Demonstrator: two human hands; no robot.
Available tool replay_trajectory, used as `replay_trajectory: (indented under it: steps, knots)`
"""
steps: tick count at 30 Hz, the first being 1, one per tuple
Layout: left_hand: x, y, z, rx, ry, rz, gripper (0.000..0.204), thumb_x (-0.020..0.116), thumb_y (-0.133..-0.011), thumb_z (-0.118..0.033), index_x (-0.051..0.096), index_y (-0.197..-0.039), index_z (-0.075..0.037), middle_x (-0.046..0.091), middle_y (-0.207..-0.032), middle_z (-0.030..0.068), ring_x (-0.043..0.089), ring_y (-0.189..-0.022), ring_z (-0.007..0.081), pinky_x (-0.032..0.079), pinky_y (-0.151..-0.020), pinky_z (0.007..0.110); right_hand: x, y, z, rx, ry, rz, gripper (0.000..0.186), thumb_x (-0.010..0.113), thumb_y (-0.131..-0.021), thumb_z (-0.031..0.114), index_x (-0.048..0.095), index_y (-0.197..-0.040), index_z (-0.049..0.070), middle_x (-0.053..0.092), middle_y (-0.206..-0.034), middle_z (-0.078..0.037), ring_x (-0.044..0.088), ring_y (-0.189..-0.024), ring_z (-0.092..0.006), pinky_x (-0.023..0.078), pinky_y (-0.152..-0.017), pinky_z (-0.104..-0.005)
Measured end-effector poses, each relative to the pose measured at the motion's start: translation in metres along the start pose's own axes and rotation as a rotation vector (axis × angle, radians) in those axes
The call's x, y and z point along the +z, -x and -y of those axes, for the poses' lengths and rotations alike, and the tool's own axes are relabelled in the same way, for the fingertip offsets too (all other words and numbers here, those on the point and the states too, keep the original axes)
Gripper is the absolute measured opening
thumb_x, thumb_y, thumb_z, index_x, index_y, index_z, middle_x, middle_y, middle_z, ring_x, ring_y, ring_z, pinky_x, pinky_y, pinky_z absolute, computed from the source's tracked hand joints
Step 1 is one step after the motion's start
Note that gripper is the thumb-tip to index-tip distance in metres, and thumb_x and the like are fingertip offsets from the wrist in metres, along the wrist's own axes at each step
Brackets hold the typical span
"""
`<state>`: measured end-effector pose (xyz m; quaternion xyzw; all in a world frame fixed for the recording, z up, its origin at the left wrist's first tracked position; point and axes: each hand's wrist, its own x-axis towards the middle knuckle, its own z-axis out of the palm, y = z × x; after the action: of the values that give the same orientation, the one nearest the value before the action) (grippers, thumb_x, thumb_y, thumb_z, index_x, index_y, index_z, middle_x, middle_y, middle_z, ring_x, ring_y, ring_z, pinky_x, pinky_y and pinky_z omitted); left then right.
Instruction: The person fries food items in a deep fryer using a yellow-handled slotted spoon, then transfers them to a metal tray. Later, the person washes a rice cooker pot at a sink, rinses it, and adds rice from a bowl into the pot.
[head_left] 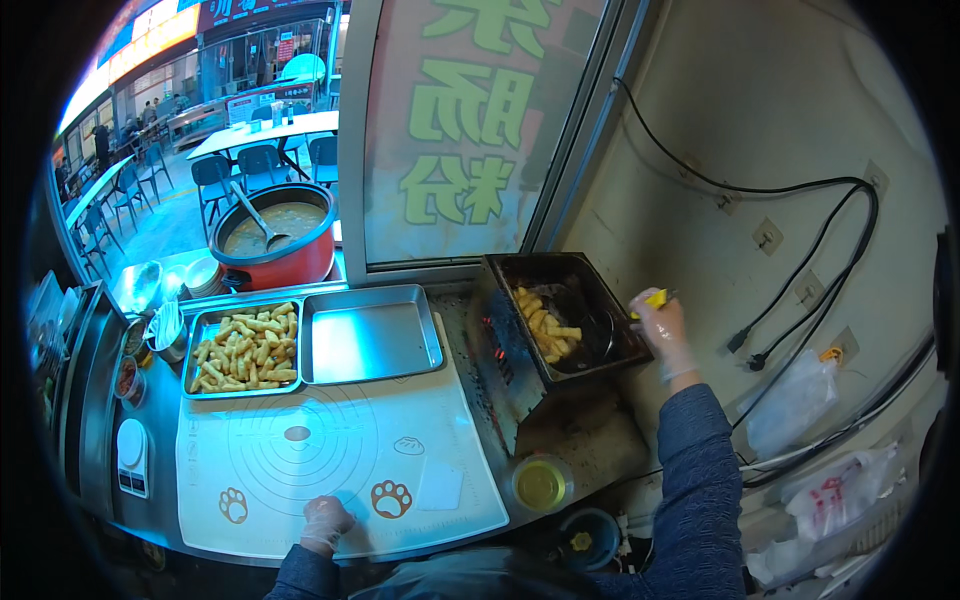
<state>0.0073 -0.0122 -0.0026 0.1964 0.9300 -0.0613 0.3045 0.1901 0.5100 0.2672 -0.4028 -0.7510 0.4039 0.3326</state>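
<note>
My right hand point(664, 335), in a clear plastic glove, is closed around a yellow-handled tool point(657, 298) at the right rim of the fryer. How the tool's far end runs cannot be made out. Inside the dark square fryer point(622, 357), golden fried dough pieces point(548, 328) lie toward the left side, and a thin wire loop shows beside them. My left hand point(327, 522), also gloved, rests with curled fingers near the front edge of a white baking mat point(350, 450); I see nothing in it.
A metal tray point(191, 388) heaped with fried pieces stands beside a bare metal tray point(372, 340). Behind them is a red pot point(290, 265) of soup with a ladle point(258, 218). A white scale point(132, 458), a cup of yellow liquid point(541, 484) and hanging cables point(790, 187) flank the work area.
</note>
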Motion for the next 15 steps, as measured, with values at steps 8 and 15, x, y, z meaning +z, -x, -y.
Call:
replay_trajectory:
  steps: [8,15]
  knots:
    - [0.006,-0.002,0.004,0.007,0.018,-0.017,0.046,0.061,-0.078,-0.046,0.07,-0.099,-0.006,0.068,-0.103,0.0149,0.064,-0.1,0.0288,0.049,-0.086,0.036,0.026,-0.014,-0.05,0.378,-0.591,-0.13,0.021,0.057,-0.076,0.019,0.057,-0.091,0.004,0.061,-0.089,-0.015,0.067,-0.066,-0.0362,0.058,-0.058,-0.0419]
    - [0.009,-0.005,0.008,0.002,0.005,0.003,0.047,0.061,-0.078,-0.047,0.07,-0.099,-0.007,0.067,-0.104,0.0154,0.063,-0.102,0.0291,0.049,-0.088,0.036,0.097,-0.01,-0.055,0.501,-0.931,-0.511,0.017,0.059,-0.074,0.013,0.057,-0.088,0.004,0.059,-0.088,-0.015,0.065,-0.065,-0.0359,0.057,-0.062,-0.0406]
